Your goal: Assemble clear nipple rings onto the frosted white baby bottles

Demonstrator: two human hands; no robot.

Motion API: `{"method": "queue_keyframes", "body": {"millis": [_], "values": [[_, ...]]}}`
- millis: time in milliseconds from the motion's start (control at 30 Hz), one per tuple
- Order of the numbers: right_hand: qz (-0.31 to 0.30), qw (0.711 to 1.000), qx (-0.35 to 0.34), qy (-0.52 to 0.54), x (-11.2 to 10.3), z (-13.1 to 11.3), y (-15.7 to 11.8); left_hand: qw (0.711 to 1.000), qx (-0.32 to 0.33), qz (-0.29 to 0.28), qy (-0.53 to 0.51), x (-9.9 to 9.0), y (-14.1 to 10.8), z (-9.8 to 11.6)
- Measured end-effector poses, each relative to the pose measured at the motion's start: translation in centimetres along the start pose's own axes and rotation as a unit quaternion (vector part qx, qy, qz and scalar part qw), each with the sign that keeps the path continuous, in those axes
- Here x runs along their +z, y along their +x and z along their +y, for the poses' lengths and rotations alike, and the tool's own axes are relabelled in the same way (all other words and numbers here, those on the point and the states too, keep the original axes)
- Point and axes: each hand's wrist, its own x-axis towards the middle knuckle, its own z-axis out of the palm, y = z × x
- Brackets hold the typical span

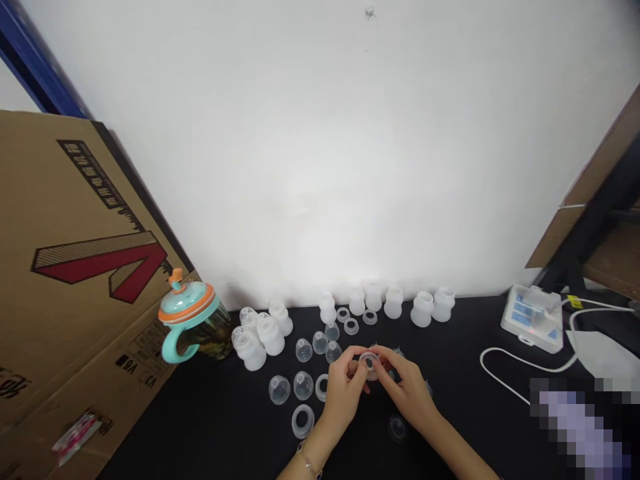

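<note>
Between the fingertips of my left hand [343,387] and my right hand [407,387] is a translucent bottle collar ring [370,361]. Both hands are closed on its rim; whether a nipple sits inside it, I cannot tell. Left of my hands lie loose collar rings, one large ring [303,421] among them, and several clear dome caps [303,385]. A thin clear piece, perhaps a nipple [397,428], rests on the table below my right hand. More clear pieces are partly hidden behind that hand.
White baby bottles without caps [393,303] line the wall. Capped bottles [270,333] stand at left, beside a lidded jug [193,317] and a cardboard box [75,280]. At right, a white case [533,319] and a cable [520,363] lie on the black table [210,427].
</note>
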Motion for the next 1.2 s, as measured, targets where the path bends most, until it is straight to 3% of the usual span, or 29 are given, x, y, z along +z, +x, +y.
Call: {"method": "queue_keyframes", "body": {"millis": [1200], "values": [[0.015, 0.999, -0.037, -0.034, 0.0, 0.32, -0.05, 1.0, 0.004, 0.002, 0.02, -0.23, -0.16, 0.45]]}}
